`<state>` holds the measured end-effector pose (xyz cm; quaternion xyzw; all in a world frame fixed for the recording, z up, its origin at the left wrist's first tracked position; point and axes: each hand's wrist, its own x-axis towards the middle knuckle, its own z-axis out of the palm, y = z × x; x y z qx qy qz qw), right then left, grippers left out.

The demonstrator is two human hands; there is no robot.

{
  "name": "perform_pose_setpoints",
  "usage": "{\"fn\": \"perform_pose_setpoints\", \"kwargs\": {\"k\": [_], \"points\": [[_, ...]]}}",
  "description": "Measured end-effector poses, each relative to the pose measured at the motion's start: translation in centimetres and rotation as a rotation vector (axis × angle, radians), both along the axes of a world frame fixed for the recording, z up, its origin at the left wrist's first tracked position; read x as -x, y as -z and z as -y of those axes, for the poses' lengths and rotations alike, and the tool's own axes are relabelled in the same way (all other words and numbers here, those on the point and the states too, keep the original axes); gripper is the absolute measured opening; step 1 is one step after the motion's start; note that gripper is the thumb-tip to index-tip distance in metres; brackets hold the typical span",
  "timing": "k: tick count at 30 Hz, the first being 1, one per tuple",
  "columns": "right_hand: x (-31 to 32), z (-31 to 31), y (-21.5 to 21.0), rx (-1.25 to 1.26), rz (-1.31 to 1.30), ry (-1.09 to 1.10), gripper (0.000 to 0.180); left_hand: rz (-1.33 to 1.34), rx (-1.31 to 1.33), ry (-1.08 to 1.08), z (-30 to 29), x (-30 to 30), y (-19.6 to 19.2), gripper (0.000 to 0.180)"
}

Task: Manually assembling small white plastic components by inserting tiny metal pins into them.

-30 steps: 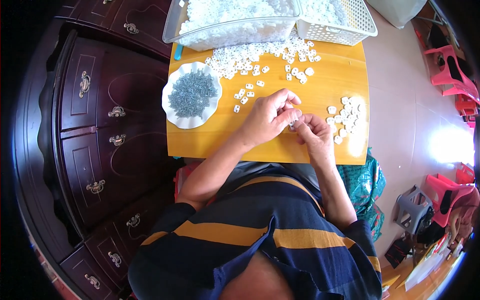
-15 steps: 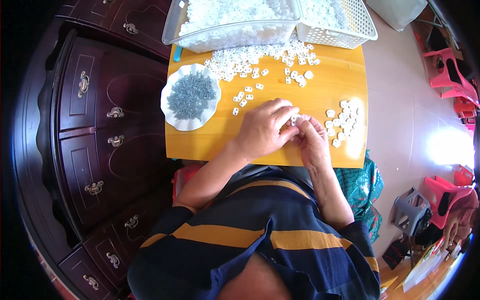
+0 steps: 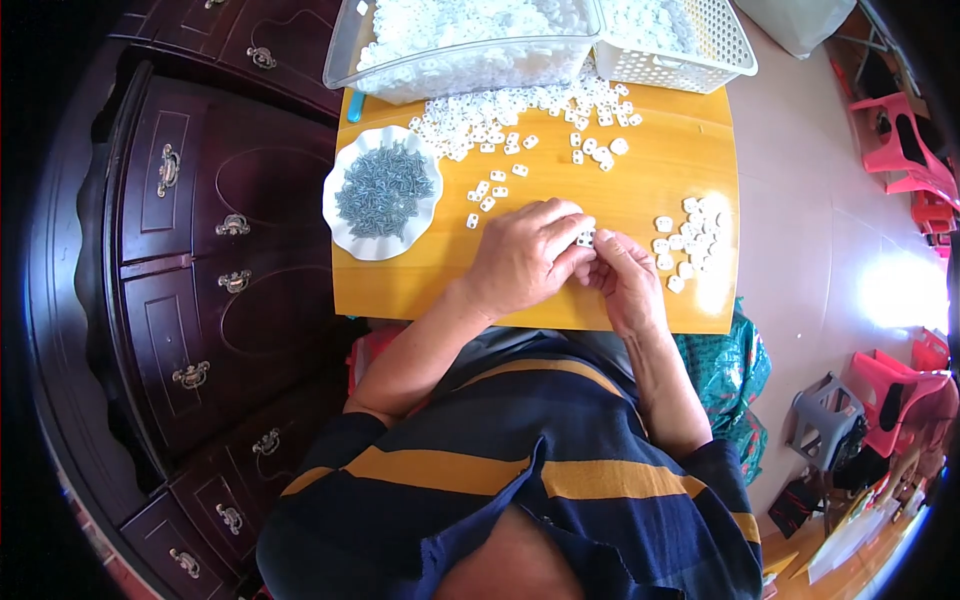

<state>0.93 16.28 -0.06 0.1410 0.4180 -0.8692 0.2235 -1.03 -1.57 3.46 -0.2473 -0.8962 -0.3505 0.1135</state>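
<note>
Above the near part of the table, my left hand (image 3: 525, 255) is closed, its thumb and fingers pinching a small white plastic piece with dark holes (image 3: 586, 239). My right hand (image 3: 632, 280) meets it from the other side, thumb and fingertips bent against the same piece. Fingers cover most of that piece, and whether a screw sits in it cannot be seen. Left of my hands, a white wavy-rimmed plate (image 3: 375, 250) holds a heap of small dark grey screws (image 3: 383, 190). Several matching white pieces (image 3: 676, 284) lie in a group to the right.
A clear plastic bin (image 3: 470, 68) and a white perforated basket (image 3: 680, 75), both full of white pieces, stand at the table's (image 3: 420, 290) far edge. Loose pieces (image 3: 480, 120) spill before them. Dark drawers (image 3: 190, 220) flank the left; a green bag (image 3: 720, 365) sits below right.
The white piece has turned slightly between my fingertips, and my right thumb has shifted a little on it. The plate and the loose pieces stay where they were.
</note>
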Motion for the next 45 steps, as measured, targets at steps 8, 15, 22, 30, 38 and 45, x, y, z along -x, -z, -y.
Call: {"fn": "perform_pose_setpoints", "kwargs": {"k": [8,15,22,30,38,45], "points": [[-0.4,0.4,0.0,-0.120,-0.031,0.043,0.023,-0.064,-0.037,0.021,0.0,0.3,0.1,0.023],[-0.5,0.7,-0.6,-0.187,-0.065,0.062,0.024,-0.107,-0.069,0.025,0.0,0.3,0.3,0.022],[-0.8,1.2,-0.6,-0.200,-0.062,0.048,0.023,-0.124,-0.113,0.037,0.6,-0.1,0.6,0.021],[0.6,0.4,-0.9,-0.358,-0.232,-0.031,0.027,-0.003,-0.203,-0.012,0.9,-0.4,-0.5,0.030],[4.4,-6.4,-5.8,-1.222,-0.484,-0.234,0.025,0.112,-0.048,-0.488,12.3,-1.4,-0.7,0.030],[4.4,-9.5,-5.6,-1.647,-0.522,-0.245,0.022,0.092,0.159,-0.564,17.5,-1.2,0.3,0.037]]}}
